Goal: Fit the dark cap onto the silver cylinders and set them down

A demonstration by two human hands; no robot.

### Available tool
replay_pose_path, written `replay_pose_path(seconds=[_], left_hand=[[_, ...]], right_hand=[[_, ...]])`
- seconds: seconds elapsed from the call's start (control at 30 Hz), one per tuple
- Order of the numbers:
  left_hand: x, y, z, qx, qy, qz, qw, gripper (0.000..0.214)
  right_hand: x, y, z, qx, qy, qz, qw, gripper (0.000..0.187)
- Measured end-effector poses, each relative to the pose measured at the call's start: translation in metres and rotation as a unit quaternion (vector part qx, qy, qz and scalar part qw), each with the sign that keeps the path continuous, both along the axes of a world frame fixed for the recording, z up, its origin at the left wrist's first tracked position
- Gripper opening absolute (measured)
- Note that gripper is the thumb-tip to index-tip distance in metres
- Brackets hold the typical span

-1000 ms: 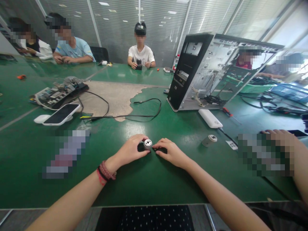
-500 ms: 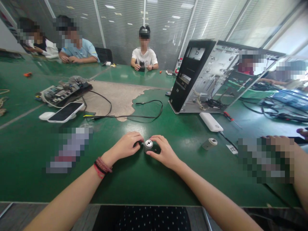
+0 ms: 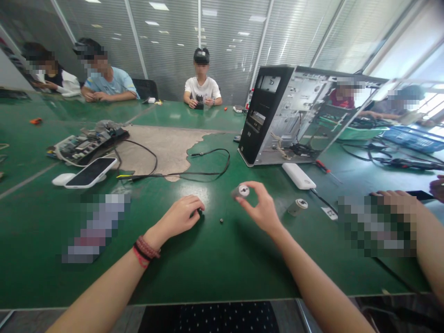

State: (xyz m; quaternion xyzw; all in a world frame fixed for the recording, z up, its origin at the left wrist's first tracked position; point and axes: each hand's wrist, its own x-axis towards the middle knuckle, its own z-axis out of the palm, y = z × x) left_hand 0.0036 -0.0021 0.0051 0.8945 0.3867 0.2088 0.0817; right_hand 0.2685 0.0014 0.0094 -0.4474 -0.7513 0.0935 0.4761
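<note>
My right hand [image 3: 262, 206] grips a small grey metal cylinder [image 3: 242, 190] between thumb and fingers, off the table. The cylinder is tilted, with a pale end face and a dark slot in it; its far side is blurred. A second, similar cylinder [image 3: 298, 207] stands on the green table to the right of that hand. My left hand [image 3: 182, 212] rests on the table with its fingers curled together, and a bit of something dark shows at the fingertips. Between the two hands lies a tiny dark round piece [image 3: 221, 220].
Ahead to the right stands an open computer case [image 3: 277, 120], with a white power bank [image 3: 298, 176] and a screwdriver [image 3: 326, 169] nearby. Left are a phone [image 3: 90, 172], a circuit assembly [image 3: 92, 143] and a black cable [image 3: 204, 174]. A neighbour's hand [image 3: 395, 203] is at right.
My right hand has lifted the cylinder and carried it right, away from my left hand. The tiny round piece now shows on the table. My left hand stays about where it was.
</note>
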Motion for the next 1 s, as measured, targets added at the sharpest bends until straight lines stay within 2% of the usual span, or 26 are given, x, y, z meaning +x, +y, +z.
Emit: replay_pose_path(seconds=[0.1,0.17,0.23,0.3,0.4,0.53,0.67,0.8,0.87,0.93,1.0], left_hand=[[0.0,0.0,-0.002,-0.005,0.006,-0.004,1.0,0.021],[0.001,0.0,-0.002,-0.007,0.008,-0.005,1.0,0.021],[0.001,-0.001,-0.001,-0.007,0.01,-0.004,1.0,0.02],[0.002,-0.001,0.0,-0.007,0.014,-0.005,1.0,0.02],[0.003,-0.003,0.003,-0.009,0.023,-0.01,1.0,0.021],[0.004,-0.004,0.004,-0.008,0.027,-0.009,1.0,0.02],[0.004,-0.004,0.002,-0.011,0.028,-0.006,1.0,0.019],[0.004,-0.004,0.001,-0.01,0.027,-0.002,1.0,0.02],[0.004,-0.004,0.001,-0.009,0.026,-0.003,1.0,0.02],[0.004,-0.005,0.001,-0.01,0.025,-0.006,1.0,0.02],[0.004,-0.005,0.001,-0.01,0.026,-0.008,1.0,0.02]], right_hand=[[0.048,0.018,0.004,-0.018,0.022,-0.17,0.985,0.04],[0.081,0.027,0.003,-0.031,-0.003,-0.253,0.967,0.045],[0.111,0.033,-0.001,-0.065,-0.058,-0.306,0.948,0.043],[0.134,0.036,-0.009,-0.128,-0.114,-0.345,0.923,0.041],[0.154,0.04,-0.023,-0.226,-0.176,-0.369,0.884,0.036],[0.16,0.045,-0.037,-0.303,-0.216,-0.37,0.851,0.035],[0.161,0.045,-0.038,-0.307,-0.231,-0.377,0.843,0.035],[0.153,0.04,-0.031,-0.298,-0.241,-0.388,0.838,0.035],[0.141,0.037,-0.024,-0.251,-0.239,-0.399,0.849,0.042],[0.12,0.034,-0.016,-0.162,-0.224,-0.386,0.88,0.048],[0.094,0.029,-0.009,-0.087,-0.198,-0.3,0.929,0.044]])
